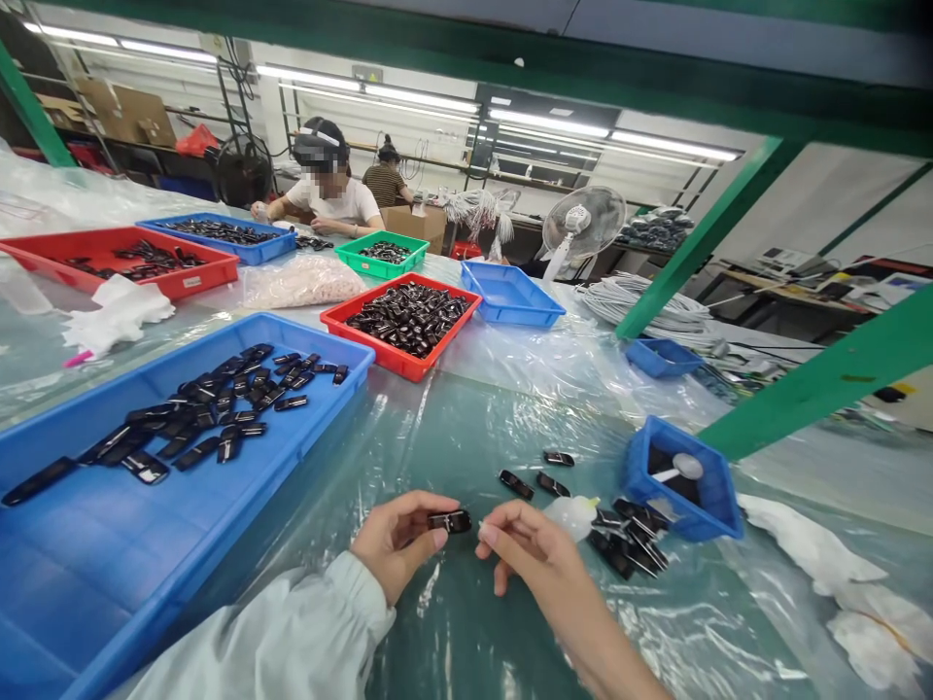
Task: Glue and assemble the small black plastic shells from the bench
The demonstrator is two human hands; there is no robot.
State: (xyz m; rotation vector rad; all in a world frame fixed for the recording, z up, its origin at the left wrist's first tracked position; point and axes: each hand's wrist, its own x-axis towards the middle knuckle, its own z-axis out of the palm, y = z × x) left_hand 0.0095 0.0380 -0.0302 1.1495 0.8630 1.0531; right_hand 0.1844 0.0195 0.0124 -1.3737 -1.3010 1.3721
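My left hand (397, 544) pinches a small glossy black part (450, 522) just above the plastic-covered table. My right hand (529, 549) is closed in a pinch beside it, its fingertips at the part's right end, holding something thin and whitish that I cannot make out. Three more black parts (535, 476) lie loose on the table just beyond my hands. A small white squeeze bottle (575, 513) lies to the right of my right hand, next to a pile of black parts (631, 540).
A big blue tray (87, 583) with several black parts fills the left. A red tray (342, 326) of parts, other blue, red and green trays stand farther back. A small blue bin (718, 510) sits right. White cloths (809, 544) lie far right. A person works across the table.
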